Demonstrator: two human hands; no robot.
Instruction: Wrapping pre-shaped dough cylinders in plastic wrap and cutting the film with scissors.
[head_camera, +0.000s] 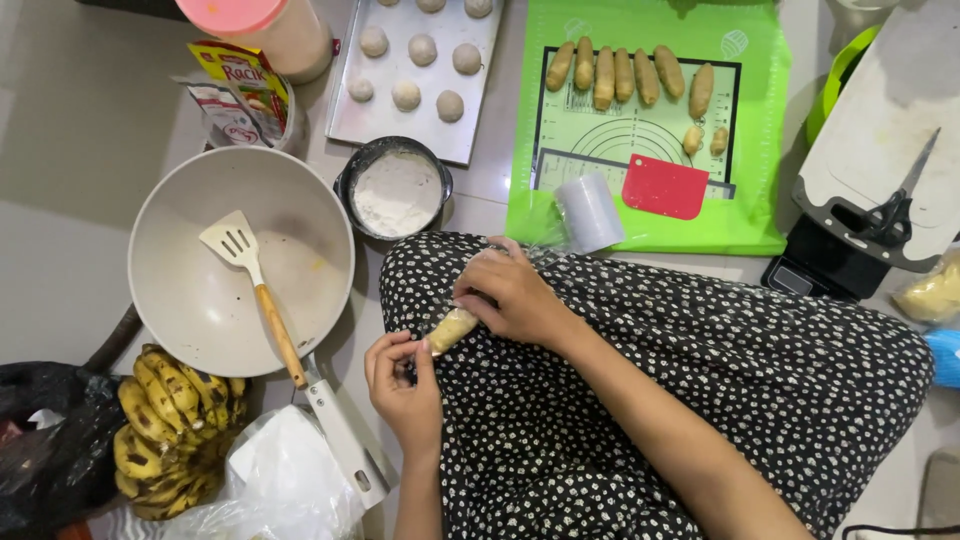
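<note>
My left hand (400, 378) and my right hand (512, 296) meet over my lap, which is covered in black cloth with white dots. Together they hold a small roll of pale yellow dough (452, 329) in clear plastic wrap. The left fingers pinch its near end; the right hand lies over its far end. A roll of clear wrap (590, 212) lies just beyond, on the edge of a green mat (760, 150). Several shaped dough rolls (630, 76) lie in a row on that mat, beside a red scraper (664, 186).
A cream pan (180, 300) with a slotted spatula (250, 280) sits at left, bananas (170, 430) below it. A pot of flour (396, 190), a tray of dough balls (415, 60), a white board with scissors (885, 215) and a black scale (820, 265) surround me.
</note>
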